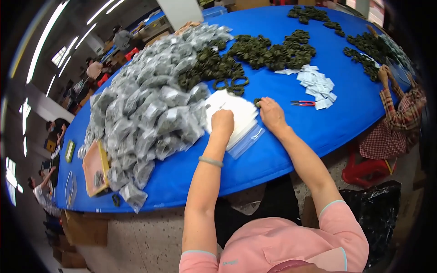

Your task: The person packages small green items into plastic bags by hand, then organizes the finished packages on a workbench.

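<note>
While the right hand (274, 115) is gripping a green piece (257, 103), the left hand (222, 122), grip unclear, is risking scattered white sheets (242, 110) through uneven pressure.

Bare hands (248, 117) on blue table (318, 132) — L over white sheets (239, 113), R w/ small dark green item (257, 103)

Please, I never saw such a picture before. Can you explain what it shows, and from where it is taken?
No robot here: one camera on the person's head looks forward and down at two bare hands. The left hand is closed over white sheets; I cannot tell if it holds anything. The right hand has its fingertips at a small dark green piece. The blue table also bears filled plastic bags, dark green bundles, pale slips and a red-handled tool.
</note>
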Demonstrator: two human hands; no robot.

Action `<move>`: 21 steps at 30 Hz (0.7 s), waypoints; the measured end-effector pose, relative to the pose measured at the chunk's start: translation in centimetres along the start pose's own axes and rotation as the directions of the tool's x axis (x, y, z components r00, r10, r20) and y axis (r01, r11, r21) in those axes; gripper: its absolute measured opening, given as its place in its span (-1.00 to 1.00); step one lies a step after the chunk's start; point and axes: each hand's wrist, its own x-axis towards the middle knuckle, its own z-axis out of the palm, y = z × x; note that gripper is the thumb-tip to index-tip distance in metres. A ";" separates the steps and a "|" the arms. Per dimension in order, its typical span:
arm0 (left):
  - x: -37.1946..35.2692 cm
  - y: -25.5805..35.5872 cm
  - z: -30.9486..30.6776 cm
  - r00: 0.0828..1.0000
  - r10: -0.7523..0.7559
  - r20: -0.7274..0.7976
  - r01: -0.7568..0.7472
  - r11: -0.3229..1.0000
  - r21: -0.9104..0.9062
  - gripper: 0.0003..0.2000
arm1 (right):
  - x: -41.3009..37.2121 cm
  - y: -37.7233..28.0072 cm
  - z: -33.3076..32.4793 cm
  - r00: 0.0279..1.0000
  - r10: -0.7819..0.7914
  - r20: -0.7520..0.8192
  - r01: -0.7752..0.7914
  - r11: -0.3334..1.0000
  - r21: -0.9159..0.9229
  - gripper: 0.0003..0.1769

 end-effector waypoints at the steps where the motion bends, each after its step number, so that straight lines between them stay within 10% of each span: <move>1: 0.0 -0.5 1.2 1.000 -0.022 0.004 0.022 1.000 -0.008 -0.89 | -0.1 0.8 1.1 0.999 -0.037 -0.007 0.037 0.999 -0.010 -0.81; 12: 0.3 -0.1 -0.6 1.000 0.023 0.008 -0.024 0.991 0.135 -0.87 | -0.9 0.0 1.1 0.997 -0.022 -0.074 0.021 1.000 -0.007 -0.80; 21: -0.2 -2.4 1.0 0.959 -0.209 -0.190 0.168 0.963 -0.213 -0.86 | -0.1 -0.1 0.7 0.999 -0.008 -0.046 0.008 1.000 0.015 -0.78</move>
